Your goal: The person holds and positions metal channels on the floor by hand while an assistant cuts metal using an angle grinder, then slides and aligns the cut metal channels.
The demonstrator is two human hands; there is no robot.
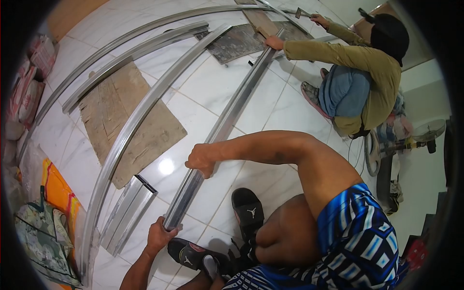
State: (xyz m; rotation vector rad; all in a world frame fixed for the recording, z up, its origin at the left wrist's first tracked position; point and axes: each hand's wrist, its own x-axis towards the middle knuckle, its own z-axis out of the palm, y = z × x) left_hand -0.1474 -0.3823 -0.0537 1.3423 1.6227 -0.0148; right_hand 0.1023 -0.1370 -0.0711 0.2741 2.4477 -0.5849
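A long, straight metal profile (232, 108) runs diagonally from near my feet to a co-worker at the upper right. My right hand (200, 159) is closed around it, knuckles up, a short way from the near end. At that near end my left hand (160, 234) wraps its fingers and thumb about the profile. The co-worker's hand (274, 42) grips the far end. The co-worker's other hand (319, 20) holds a tool with a dark head (298, 13), possibly a hammer. Just left of my hands lie short metal profile pieces (128, 212) on the tiles.
Curved metal profiles (145, 96) sweep across the floor on the left, over a brown board (130, 121). A dark stained board (237, 42) lies farther off. Bags (34, 96) line the left edge. A co-worker (357, 82) squats at right, near a fan (427, 133).
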